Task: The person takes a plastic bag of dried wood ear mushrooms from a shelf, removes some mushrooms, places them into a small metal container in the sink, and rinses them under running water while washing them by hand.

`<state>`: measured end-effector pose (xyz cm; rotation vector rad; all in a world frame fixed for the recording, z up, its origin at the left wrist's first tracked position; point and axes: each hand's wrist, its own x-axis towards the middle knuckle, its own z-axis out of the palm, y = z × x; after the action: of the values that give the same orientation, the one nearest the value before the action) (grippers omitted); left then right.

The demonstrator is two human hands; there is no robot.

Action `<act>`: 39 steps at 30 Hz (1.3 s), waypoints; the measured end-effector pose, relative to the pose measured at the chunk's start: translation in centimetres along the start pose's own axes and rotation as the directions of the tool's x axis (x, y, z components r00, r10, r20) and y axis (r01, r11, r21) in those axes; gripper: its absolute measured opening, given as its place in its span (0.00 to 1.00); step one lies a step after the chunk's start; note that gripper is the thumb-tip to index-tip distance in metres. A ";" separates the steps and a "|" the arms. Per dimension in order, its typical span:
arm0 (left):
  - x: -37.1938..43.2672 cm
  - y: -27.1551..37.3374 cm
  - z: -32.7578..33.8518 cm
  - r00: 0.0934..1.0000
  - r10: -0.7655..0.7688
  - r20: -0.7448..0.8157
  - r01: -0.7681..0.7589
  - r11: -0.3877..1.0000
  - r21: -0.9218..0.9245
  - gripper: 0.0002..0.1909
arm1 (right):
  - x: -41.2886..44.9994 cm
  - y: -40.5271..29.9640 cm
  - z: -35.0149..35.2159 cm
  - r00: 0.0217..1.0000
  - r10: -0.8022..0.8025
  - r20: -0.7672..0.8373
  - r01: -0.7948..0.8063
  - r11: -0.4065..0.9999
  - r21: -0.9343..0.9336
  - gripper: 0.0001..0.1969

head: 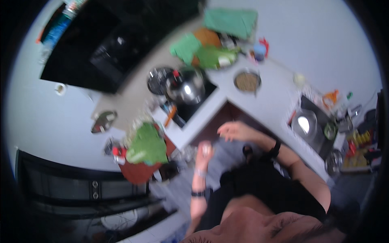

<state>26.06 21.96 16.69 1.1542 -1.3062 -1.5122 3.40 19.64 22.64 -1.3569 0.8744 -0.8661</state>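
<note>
My left hand (205, 149) is raised in front of my body, beside the corner of a white counter (182, 136). A small pale spot shows at its fingers; blur hides whether that is a held thing. My right hand (237, 131) hovers over the dark red recess below the counter edge, fingers apart and nothing seen in it. Beyond the hands, a shiny metal pot (187, 88) stands on a black cooktop (209, 88). An orange-handled tool (170, 116) lies near the cooktop's left corner. A round bowl of brown grainy food (247, 81) sits on the counter farther right.
Green leafy vegetables (217, 56) and a green cloth (231, 22) lie at the back. More green leaves (147, 142) rest over a reddish-brown round thing (141, 173) at left. A metal lid or pan (304, 123) stands at right, near bottles and packets. A dark cabinet (60, 185) stands lower left.
</note>
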 end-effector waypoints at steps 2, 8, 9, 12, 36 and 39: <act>1.2 4.4 4.0 0.988 0.055 0.145 -0.051 0.998 -0.034 0.22 | -3.8 0.2 -0.6 0.995 0.016 -0.103 -0.018 1.000 -0.013 0.13; 0.8 6.0 12.7 0.918 0.129 0.376 -0.094 0.989 -0.111 0.24 | -13.5 0.1 -1.1 0.934 0.079 -0.348 -0.029 0.989 0.144 0.19; 0.6 5.4 13.8 0.907 0.123 0.403 -0.084 0.990 -0.112 0.24 | -14.7 0.3 -1.4 0.922 0.055 -0.384 0.001 0.989 0.145 0.20; -0.9 4.2 17.3 0.843 0.132 0.522 -0.169 0.985 0.024 0.21 | -18.5 1.2 -1.6 0.893 0.042 -0.448 0.017 0.992 0.125 0.22; -8.8 -7.7 35.9 0.617 -0.248 0.747 -0.158 0.890 0.427 0.18 | -44.6 15.7 -4.8 0.620 0.367 -0.693 0.093 0.843 0.530 0.07; -8.6 -7.2 35.2 0.628 -0.309 0.714 0.030 0.927 0.375 0.18 | -47.6 16.9 -4.5 0.306 0.547 -0.779 -0.145 0.836 0.530 0.14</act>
<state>-5.86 40.01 12.31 0.8449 -2.1411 -2.1134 -21.01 61.09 6.59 -0.1528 1.6982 -1.3567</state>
